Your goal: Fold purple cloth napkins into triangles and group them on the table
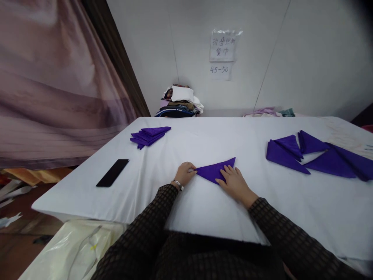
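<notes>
- The purple napkin [215,170] lies folded into a triangle on the white desk [204,136], near the middle and close to the near edge, with its long point aimed far-right.
- The left hand [185,173] sits at the napkin's left corner with fingers curled over the tip. Whether its grip pinches the cloth or only pins it down, I cannot tell.
- The right hand [234,182] lies flat with fingers spread on the near-right part of the napkin. Its grip is open and holds nothing.
- My judgement is that the step in hand is flattening a fold already made, one corner pinned and the other side smoothed. A further fold would call for one hand to anchor while the other lifts an edge cleanly.
- There is room to move: bare cloth lies left, right and far of the napkin.
- A stack of folded purple napkins [150,136] sits far-left, well apart, and a dark phone [112,172] lies left near the desk's edge.
- More purple triangles [309,153] lie spread out to the right, also well apart.
- The near edge is close under the forearms — little space there for the cloth to slide toward the person.
</notes>
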A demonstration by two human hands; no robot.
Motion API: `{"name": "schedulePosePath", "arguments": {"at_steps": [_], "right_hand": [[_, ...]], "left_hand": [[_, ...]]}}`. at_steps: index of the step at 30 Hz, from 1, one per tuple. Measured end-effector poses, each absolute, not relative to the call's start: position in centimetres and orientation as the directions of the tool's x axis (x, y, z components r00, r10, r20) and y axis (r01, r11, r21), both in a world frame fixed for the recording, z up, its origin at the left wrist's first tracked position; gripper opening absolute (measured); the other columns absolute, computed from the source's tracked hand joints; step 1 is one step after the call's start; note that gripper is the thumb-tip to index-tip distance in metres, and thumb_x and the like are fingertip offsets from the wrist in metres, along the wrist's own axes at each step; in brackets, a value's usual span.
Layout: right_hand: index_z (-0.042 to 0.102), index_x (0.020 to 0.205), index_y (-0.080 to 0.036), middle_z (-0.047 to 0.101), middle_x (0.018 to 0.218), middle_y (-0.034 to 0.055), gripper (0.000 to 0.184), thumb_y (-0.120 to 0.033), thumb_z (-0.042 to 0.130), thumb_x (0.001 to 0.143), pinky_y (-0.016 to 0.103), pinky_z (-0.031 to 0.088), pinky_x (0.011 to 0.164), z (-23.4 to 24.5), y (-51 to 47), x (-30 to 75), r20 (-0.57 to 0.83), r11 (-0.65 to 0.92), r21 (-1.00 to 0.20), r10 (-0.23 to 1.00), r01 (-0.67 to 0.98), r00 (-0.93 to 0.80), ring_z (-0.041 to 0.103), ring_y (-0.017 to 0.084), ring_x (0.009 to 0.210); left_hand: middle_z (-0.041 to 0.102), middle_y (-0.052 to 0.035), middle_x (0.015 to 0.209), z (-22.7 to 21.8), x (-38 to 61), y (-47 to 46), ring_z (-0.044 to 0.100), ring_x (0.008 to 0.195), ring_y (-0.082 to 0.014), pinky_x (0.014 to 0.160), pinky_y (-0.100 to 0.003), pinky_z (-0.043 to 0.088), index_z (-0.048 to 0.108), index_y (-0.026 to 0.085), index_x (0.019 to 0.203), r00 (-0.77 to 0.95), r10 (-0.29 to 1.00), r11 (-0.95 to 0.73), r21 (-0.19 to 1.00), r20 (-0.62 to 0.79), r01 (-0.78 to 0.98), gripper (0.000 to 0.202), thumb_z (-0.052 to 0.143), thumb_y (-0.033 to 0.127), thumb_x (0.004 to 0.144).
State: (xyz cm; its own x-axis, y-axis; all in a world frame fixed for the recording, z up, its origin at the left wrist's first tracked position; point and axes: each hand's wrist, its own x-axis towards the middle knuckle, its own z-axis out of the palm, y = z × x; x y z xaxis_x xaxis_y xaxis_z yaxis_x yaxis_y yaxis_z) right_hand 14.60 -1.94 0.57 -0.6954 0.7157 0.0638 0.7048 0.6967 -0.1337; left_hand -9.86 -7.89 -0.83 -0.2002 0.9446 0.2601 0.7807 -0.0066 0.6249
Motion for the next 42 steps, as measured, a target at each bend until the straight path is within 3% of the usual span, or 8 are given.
{"name": "schedulePosePath", "arguments": {"at_steps": [6, 13, 23, 37, 42], "right_hand": [[0.046, 0.133, -0.01, 0.038, 0.142, 0.0175, 0.065, -0.056, 0.03, 0.09, 0.049, 0.018, 0.107, 0.3, -2.3, 14.8, 0.081, 0.69, -0.178, 0.721, 0.701, -0.689, 0.028, 0.032, 0.133], [0.044, 0.135, -0.01, 0.035, 0.144, 0.0173, 0.071, -0.062, 0.028, 0.088, 0.048, 0.016, 0.108, 0.1, -2.3, 15.0, 0.092, 0.686, -0.217, 0.722, 0.694, -0.685, 0.024, 0.032, 0.135], [0.042, 0.136, -0.011, 0.033, 0.145, 0.0169, 0.071, -0.061, 0.027, 0.089, 0.047, 0.014, 0.109, 0.1, -2.3, 15.3, 0.087, 0.69, -0.226, 0.717, 0.687, -0.691, 0.023, 0.03, 0.136], [0.041, 0.137, -0.011, 0.031, 0.146, 0.0162, 0.07, -0.06, 0.027, 0.089, 0.048, 0.016, 0.108, -0.5, -2.2, 15.5, 0.078, 0.694, -0.174, 0.717, 0.699, -0.692, 0.022, 0.03, 0.136], [0.041, 0.136, -0.009, 0.033, 0.145, 0.0171, 0.069, -0.058, 0.028, 0.09, 0.047, 0.017, 0.108, -0.4, -2.4, 15.4, 0.09, 0.7, -0.145, 0.713, 0.699, -0.696, 0.024, 0.031, 0.135]], "left_hand": [[0.066, -0.0028, 0.097, -1.5, -10.5, -7.7, 0.054, 0.108, -0.0194, 0.097, -0.038, 0.042, 0.062, 0.022, 0.07, -0.155, 0.947, -0.065, 0.644, 0.28, 0.762, 0.001, 0.062, 0.022, 0.07], [0.066, -0.0036, 0.108, -2.4, -11.0, -7.3, 0.049, 0.118, -0.0239, 0.105, -0.048, 0.033, 0.064, 0.024, 0.068, -0.133, 0.959, -0.048, 0.609, 0.249, 0.791, 0.012, 0.061, 0.035, 0.073], [0.06, -0.0026, 0.121, -1.3, -10.6, -8.1, 0.037, 0.13, -0.0271, 0.107, -0.055, 0.023, 0.064, 0.024, 0.072, -0.135, 0.982, 0.041, 0.55, 0.131, 0.834, 0.014, 0.052, 0.028, 0.078], [0.058, -0.001, 0.125, -0.4, -9.7, -8.8, 0.031, 0.133, -0.0253, 0.107, -0.056, 0.018, 0.063, 0.024, 0.074, -0.158, 0.984, 0.091, 0.54, 0.08, 0.837, 0.02, 0.046, 0.019, 0.082], [0.055, 0.001, 0.128, 0.0, -9.2, -8.8, 0.028, 0.134, -0.0237, 0.109, -0.055, 0.013, 0.064, 0.025, 0.078, -0.193, 0.981, 0.151, 0.557, 0.018, 0.817, 0.023, 0.043, 0.027, 0.087]]}}
